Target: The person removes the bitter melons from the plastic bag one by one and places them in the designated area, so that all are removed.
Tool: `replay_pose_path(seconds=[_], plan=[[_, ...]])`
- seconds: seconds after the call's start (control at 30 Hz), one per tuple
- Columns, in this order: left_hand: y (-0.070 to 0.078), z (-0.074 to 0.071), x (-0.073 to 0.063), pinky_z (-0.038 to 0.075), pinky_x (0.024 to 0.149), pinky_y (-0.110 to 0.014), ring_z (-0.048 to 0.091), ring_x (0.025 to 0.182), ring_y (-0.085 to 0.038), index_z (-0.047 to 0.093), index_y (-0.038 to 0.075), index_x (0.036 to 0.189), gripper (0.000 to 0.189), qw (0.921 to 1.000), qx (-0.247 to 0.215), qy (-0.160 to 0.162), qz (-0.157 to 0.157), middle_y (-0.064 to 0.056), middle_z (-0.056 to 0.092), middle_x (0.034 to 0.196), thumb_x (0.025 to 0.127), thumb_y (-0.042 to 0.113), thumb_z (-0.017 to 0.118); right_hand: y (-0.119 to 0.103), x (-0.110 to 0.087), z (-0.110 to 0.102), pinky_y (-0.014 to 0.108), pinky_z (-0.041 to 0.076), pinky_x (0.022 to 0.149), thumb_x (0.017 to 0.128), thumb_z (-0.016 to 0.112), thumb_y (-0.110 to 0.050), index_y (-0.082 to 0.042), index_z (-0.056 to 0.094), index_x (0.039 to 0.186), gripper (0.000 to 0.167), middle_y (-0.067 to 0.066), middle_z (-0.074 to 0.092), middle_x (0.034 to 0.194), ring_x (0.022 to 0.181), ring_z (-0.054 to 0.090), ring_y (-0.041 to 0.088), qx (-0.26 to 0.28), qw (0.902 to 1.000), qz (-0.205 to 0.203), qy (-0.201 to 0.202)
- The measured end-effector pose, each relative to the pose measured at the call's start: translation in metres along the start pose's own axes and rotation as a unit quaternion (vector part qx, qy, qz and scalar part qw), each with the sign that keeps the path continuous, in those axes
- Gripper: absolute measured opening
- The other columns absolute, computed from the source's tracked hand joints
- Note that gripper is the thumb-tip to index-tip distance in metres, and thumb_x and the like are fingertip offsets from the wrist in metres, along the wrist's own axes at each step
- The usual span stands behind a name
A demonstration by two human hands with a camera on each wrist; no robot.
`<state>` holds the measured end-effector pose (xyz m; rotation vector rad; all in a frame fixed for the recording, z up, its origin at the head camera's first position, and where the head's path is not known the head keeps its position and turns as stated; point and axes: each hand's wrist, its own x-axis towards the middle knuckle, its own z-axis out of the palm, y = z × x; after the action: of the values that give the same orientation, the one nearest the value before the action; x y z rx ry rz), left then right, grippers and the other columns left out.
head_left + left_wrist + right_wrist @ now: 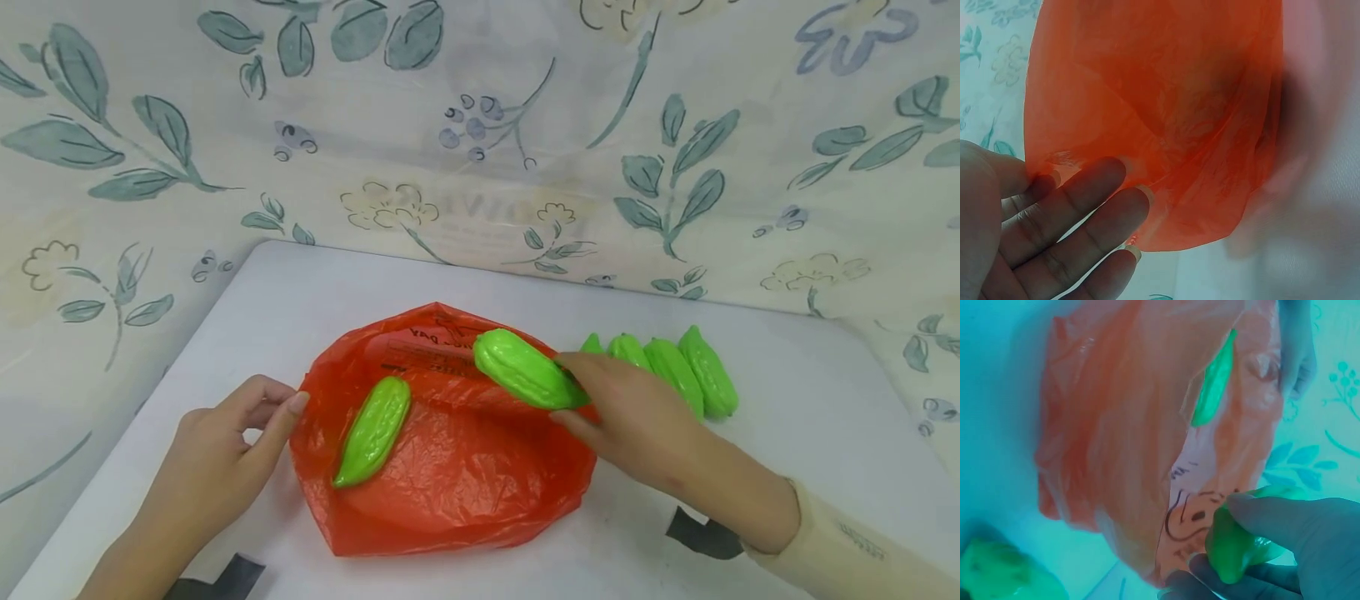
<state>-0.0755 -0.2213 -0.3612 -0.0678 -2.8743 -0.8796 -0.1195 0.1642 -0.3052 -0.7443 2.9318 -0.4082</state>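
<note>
A red plastic bag (480, 500) lies with its mouth wide, dark printing on its far inner wall. At its left rim, my left hand (213, 458) pinches the edge between thumb and forefinger; in the left wrist view the other fingers (1085, 219) spread along the thin film. One glossy green bitter gourd (372, 432) lies slantwise inside the bag. My right hand (637, 417) grips a second bitter gourd (517, 367) by one end, its free end pointing left over the bag's mouth. The right wrist view shows this held gourd (1229, 550) close by the bag's opening.
Several more bitter gourds (708, 375) lie side by side on the white table (810, 433) at the right, partly hidden behind my right hand. Black patches (703, 533) mark the table near the front. A floral cloth (525, 167) hangs behind the table.
</note>
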Motion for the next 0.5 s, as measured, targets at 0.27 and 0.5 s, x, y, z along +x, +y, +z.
replay_pose_path(seconds=[0.27, 0.5], plan=[[0.0, 0.0, 0.0, 0.061, 0.062, -0.034, 0.071, 0.084, -0.03, 0.066, 0.011, 0.11, 0.018, 0.9999, 0.005, 0.011, 0.012, -0.015, 0.078, 0.101, 0.104, 0.028, 0.066, 0.016, -0.027, -0.006, 0.045, 0.061, 0.086, 0.091, 0.084, -0.029, -0.009, 0.06, 0.143, 0.06, 0.004, 0.07, 0.125, 0.104, 0.068, 0.021, 0.008, 0.9991, 0.022, 0.035], [0.001, 0.001, -0.001, 0.063, 0.064, -0.038, 0.071, 0.083, -0.03, 0.065, 0.01, 0.11, 0.018, 0.9998, 0.008, 0.014, 0.011, -0.016, 0.078, 0.101, 0.104, 0.027, 0.067, 0.033, -0.047, -0.007, 0.048, 0.062, 0.083, 0.089, 0.086, -0.028, -0.005, 0.06, 0.142, 0.064, 0.011, 0.07, 0.129, 0.104, 0.07, 0.027, 0.014, 0.9956, 0.068, 0.063]])
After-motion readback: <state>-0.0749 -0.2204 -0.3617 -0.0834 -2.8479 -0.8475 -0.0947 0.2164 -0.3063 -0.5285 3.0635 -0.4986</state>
